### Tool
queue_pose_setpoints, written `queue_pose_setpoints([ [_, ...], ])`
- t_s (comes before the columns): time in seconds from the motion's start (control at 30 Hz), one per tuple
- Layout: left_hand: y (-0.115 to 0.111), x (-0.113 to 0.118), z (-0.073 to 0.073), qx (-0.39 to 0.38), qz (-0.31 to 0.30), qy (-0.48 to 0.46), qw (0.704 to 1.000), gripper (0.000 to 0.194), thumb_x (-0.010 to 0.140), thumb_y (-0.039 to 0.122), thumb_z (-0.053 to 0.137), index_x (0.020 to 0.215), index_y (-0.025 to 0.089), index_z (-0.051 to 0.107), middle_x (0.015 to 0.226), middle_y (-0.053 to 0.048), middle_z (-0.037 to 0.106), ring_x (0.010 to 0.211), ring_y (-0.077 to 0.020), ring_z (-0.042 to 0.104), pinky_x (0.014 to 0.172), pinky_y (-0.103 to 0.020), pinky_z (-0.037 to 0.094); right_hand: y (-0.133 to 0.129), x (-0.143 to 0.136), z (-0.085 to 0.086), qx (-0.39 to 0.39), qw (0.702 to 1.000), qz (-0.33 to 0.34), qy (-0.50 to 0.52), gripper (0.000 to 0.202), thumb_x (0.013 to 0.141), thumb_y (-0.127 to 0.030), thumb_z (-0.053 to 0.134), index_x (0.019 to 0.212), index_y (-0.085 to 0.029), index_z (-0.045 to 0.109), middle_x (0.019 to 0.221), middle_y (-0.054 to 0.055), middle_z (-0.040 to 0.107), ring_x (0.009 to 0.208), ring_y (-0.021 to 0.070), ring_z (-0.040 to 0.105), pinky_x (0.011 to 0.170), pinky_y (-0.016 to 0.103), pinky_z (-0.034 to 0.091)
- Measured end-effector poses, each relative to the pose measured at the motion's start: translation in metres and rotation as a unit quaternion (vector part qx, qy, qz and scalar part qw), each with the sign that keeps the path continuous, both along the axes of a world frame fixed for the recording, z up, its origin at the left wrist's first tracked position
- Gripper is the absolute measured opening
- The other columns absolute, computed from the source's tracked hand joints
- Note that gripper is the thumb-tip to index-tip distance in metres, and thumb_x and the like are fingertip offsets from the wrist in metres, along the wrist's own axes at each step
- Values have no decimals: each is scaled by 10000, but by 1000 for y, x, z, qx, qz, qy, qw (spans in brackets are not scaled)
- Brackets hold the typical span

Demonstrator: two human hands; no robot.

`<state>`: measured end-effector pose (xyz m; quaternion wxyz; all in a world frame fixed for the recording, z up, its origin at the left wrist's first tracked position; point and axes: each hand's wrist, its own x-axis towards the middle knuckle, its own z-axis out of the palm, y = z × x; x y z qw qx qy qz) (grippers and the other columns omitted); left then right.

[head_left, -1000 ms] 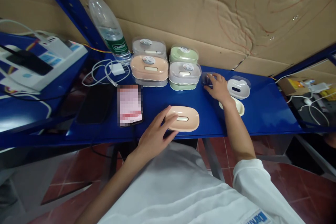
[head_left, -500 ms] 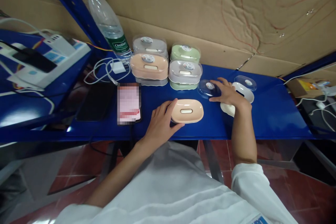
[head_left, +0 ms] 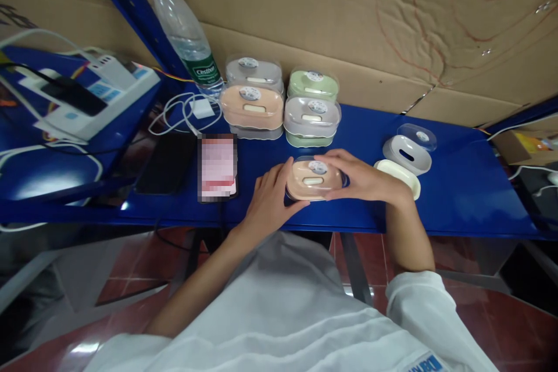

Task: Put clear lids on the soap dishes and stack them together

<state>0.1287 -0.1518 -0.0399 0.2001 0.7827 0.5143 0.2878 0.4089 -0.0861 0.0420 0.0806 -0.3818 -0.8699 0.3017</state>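
Observation:
A peach oval soap dish (head_left: 299,185) with a pale slotted insert lies on the blue table in front of me. My left hand (head_left: 268,195) grips its left end, thumb at the near side and fingers at the far side. A clear lid (head_left: 318,168) with a round sticker covers the top of the dish. My right hand (head_left: 360,177) grips the lid's right end between thumb and fingers. Whether the lid is fully seated, I cannot tell. Right of my hand lie a cream tray (head_left: 399,177), a white slotted dish (head_left: 407,155) and another clear lid (head_left: 417,135).
Stacked lidded dishes in peach (head_left: 253,106), grey (head_left: 311,116) and green (head_left: 314,87) stand at the back by the cardboard. Left of them are a water bottle (head_left: 192,46), a white cable with charger (head_left: 203,108), a lit phone (head_left: 218,168), a dark phone (head_left: 165,163) and a power strip (head_left: 100,99).
My right hand has brought the clear lid leftward from the table onto the peach dish. My left hand has stayed on the dish. The view has shifted slightly.

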Motion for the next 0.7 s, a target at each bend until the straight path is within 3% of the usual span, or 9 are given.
queue_pose_setpoints([
  [0.17,-1,-1,-1,-12,10,-10,1000,1061,929,511,830,1738,273,186,1615,-187,511,1488,-395,518,1165,-542,451,-12,-18,-4,64,996,-4,-55,932,917,-563,821,1714,-434,356,1655,120,477,1468,402,504,1213,629,420],
  [0.37,0,-1,-2,-13,16,-24,999,1085,917,492,850,1743,296,174,1600,-181,521,1476,-397,528,1174,-563,451,-12,-20,-2,76,996,12,-48,893,939,-505,811,1710,-446,364,1612,120,494,1467,384,488,1218,606,415],
  [0.57,-1,0,5,-11,-23,-5,1000,851,924,328,861,1647,314,410,1683,-149,458,1571,-362,451,1222,-545,438,-6,-20,-12,44,999,12,-6,958,901,-534,845,1714,-434,347,1546,111,509,1437,351,509,1222,578,453],
  [0.7,2,3,9,-11,-26,28,999,899,872,229,895,1634,312,426,1619,-138,534,1507,-366,528,1179,-566,494,-2,-15,-21,26,999,34,6,1036,866,-452,889,1726,-409,314,1664,126,422,1555,354,438,1244,557,452],
])
